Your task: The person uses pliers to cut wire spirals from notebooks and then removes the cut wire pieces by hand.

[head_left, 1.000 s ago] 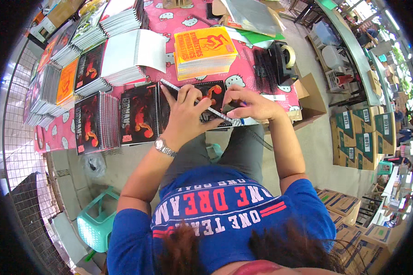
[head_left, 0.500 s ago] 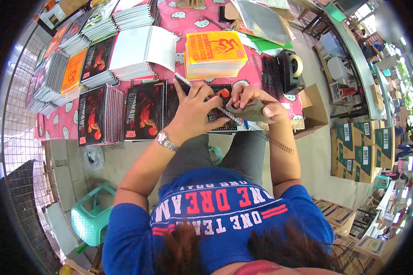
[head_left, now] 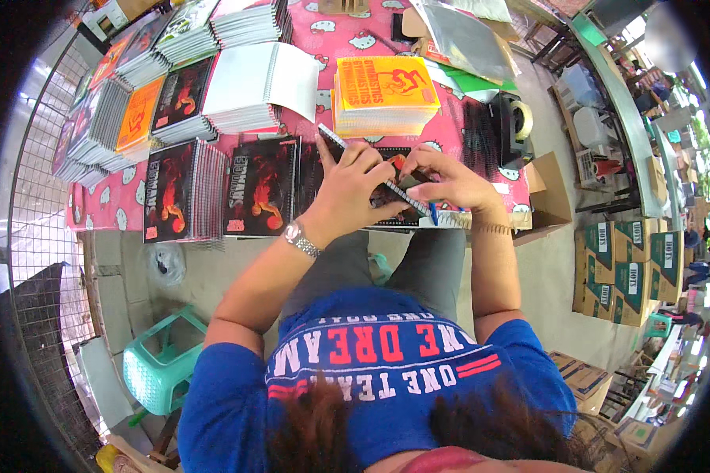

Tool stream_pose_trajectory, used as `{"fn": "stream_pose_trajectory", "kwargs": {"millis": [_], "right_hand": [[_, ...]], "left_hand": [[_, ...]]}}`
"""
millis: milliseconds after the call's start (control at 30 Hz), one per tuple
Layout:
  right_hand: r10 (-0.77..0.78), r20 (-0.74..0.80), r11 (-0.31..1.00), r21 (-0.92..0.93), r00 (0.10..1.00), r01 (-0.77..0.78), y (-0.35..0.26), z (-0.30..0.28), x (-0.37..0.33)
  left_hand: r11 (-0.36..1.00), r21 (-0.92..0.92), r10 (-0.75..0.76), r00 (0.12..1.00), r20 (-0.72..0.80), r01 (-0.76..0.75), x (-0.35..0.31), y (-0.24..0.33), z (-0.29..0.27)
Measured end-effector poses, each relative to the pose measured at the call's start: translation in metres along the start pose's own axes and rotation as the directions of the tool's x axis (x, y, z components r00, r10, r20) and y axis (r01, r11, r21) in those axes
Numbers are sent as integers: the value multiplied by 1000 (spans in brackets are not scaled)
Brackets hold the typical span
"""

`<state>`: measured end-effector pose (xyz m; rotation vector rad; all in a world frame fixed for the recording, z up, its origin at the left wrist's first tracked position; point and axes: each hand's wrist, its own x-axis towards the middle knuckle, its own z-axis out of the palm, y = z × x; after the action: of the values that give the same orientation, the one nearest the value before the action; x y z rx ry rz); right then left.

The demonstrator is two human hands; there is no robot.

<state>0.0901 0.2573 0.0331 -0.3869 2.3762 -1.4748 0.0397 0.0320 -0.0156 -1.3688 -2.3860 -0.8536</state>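
Observation:
A black-covered notebook (head_left: 392,155) stands tilted at the table's near edge, its punched spine running down toward the right. My left hand (head_left: 353,188) grips this spine edge, fingers over the far side and thumb on the near side. A thin dark wire coil (head_left: 493,229) trails off the lower right end of the spine, beside my right wrist. My right hand (head_left: 456,188) is closed at the spine, pinching a small grey-green piece (head_left: 409,180) mostly hidden by the fingers. A blue object (head_left: 433,211) shows at the spine's lower end.
Dark notebooks (head_left: 262,188) lie left of my hands. Beyond them rise white-topped notebooks (head_left: 241,79) and an orange-covered stack (head_left: 386,85). Loose black coils (head_left: 479,134) and a tape dispenser (head_left: 513,130) are at the right. A green stool (head_left: 162,355) stands on the floor at left.
My right hand has moved in from above the coil to the spine, turning the grey-green piece mostly out of sight. My left hand keeps its grip on the notebook. The whole view has shifted slightly.

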Motion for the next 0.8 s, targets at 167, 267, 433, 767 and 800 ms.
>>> {"fn": "stream_pose_trajectory", "kwargs": {"millis": [167,267,433,767,800], "right_hand": [[-317,52,795,559,947,235,13,-7,7],[-113,-51,854,505,992,124,27,-4,14],[39,60,992,120,997,-46,9,-3,36],[-358,-9,862,382,934,334,14,0,44],[40,45,963,266,998,-50,11,3,42]], "left_hand": [[999,-28,-45,999,29,46,8,0,-1],[993,30,-116,992,-43,117,12,-2,-13],[999,-22,-38,999,-10,37,10,-37,-14],[993,-89,-74,997,3,74,10,-36,-16],[992,-90,-88,996,19,90,10,-35,-16]]}}
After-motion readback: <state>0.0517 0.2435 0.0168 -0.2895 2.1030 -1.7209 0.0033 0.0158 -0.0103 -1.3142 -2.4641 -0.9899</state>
